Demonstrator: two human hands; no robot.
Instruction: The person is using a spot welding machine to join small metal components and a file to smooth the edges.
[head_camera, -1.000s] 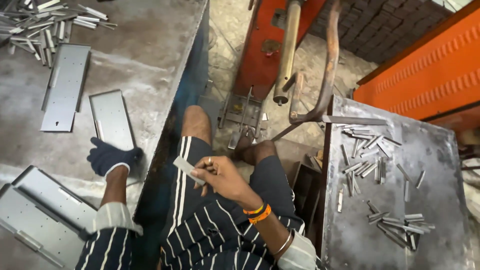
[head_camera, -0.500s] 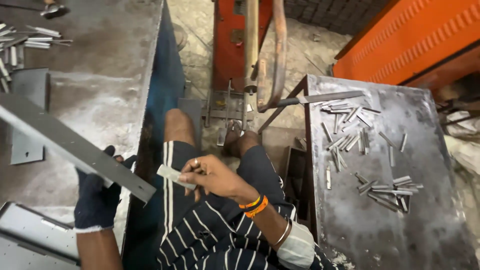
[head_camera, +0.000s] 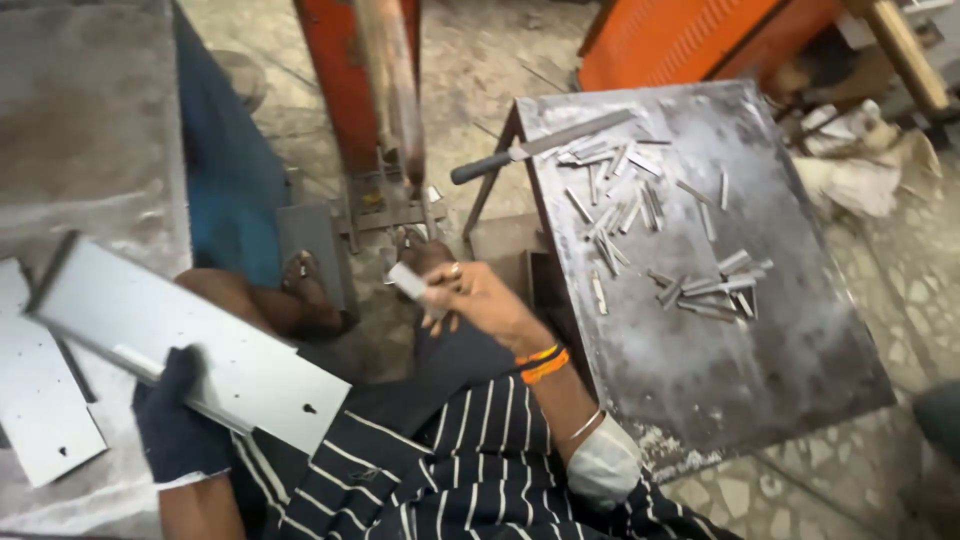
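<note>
Here, gloved left hand (head_camera: 178, 425) closed around the metal panel (head_camera: 190, 345); right hand (head_camera: 475, 297) pinching a small strip (head_camera: 408, 280).

Gloved left hand (head_camera: 180, 425) covers the metal panel's (head_camera: 190, 345) near edge. Beside the panel, flat plate (head_camera: 40, 400) cut off at left. Small strip (head_camera: 408, 282) in right hand (head_camera: 478, 298) blurred.

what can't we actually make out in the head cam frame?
- Small metal piece in right hand: motion-blurred, fingers cover its end.
- Left hand, gloved: its grip edge on the metal panel is hidden.
- Orange machine: top cut off, lever blurred.
</note>
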